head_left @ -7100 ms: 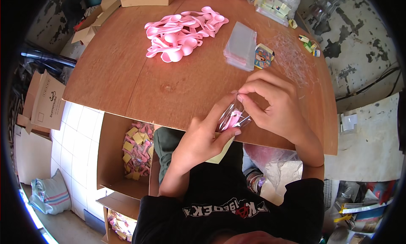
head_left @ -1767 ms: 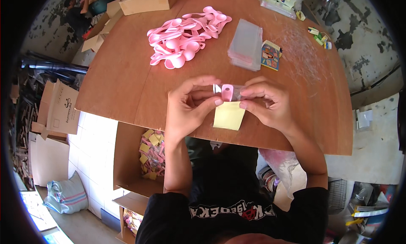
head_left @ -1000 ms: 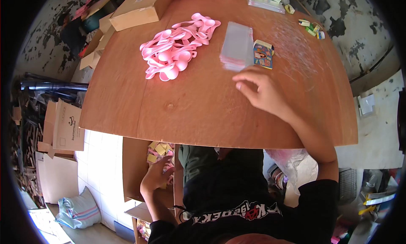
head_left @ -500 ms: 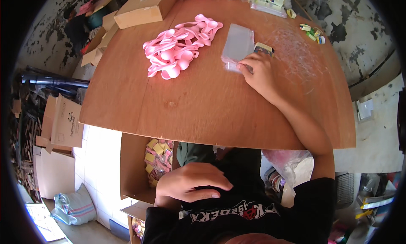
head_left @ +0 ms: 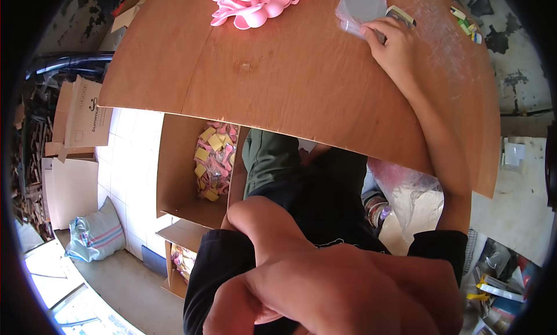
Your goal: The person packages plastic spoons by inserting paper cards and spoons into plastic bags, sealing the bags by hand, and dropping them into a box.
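My right hand point(head_left: 391, 42) reaches over the wooden table with its fingers curled. Its thumb and fingertips are pinched at the near corner of a stack of clear plastic bags point(head_left: 362, 7). Just beyond the knuckles lies a small dark and yellow box point(head_left: 403, 14), partly covered by the hand. Close to the camera, my left hand point(head_left: 348, 283) is raised over my chest and looks very large. Its fingers run toward the lower edge and are mostly hidden. Pink plastic spoons point(head_left: 255, 7) lie in a heap on the table, left of the bags.
The wooden table point(head_left: 243, 85) ends in front of my lap. Below it on the left stands a cardboard box point(head_left: 180, 161) with packed pink spoons and yellow cards. Small green and yellow boxes point(head_left: 466, 24) lie at the far right. A pale sack point(head_left: 98, 230) sits on the floor.
My left hand has risen from my lap to near the camera. The view has tilted downward, so the table sits higher. My right hand stays at the bags.
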The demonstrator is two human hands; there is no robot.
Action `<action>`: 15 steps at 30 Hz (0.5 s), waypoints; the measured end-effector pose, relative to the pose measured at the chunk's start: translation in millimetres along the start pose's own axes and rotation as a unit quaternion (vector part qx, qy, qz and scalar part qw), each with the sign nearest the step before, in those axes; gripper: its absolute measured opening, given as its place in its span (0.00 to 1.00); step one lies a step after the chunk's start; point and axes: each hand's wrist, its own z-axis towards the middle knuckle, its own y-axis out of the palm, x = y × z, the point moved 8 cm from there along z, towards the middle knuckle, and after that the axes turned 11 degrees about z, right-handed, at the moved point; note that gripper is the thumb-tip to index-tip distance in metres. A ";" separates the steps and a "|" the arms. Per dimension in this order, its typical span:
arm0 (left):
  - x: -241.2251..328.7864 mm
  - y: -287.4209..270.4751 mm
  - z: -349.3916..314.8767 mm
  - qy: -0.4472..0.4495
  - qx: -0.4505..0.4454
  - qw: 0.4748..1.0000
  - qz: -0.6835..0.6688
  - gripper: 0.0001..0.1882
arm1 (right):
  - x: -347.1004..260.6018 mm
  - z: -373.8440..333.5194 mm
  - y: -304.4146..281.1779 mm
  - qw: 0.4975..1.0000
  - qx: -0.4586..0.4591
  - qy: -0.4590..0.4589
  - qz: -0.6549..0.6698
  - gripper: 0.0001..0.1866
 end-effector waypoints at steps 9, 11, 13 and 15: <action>-11.9 11.0 5.1 0.021 0.015 0.993 -0.113 0.13 | -7.7 -4.0 -0.5 1.000 -0.001 -0.029 -0.006 0.04; -14.1 10.8 9.4 0.024 0.016 0.990 -0.138 0.13 | -7.3 -3.3 -4.4 0.999 0.002 -0.034 -0.019 0.05; -14.4 11.9 10.6 0.027 0.021 0.987 -0.156 0.14 | -8.2 -4.2 -0.6 1.000 -0.008 -0.010 -0.013 0.05; -12.9 12.4 13.1 0.033 0.028 0.984 -0.171 0.15 | -5.8 -2.8 6.3 1.000 -0.020 0.014 -0.006 0.05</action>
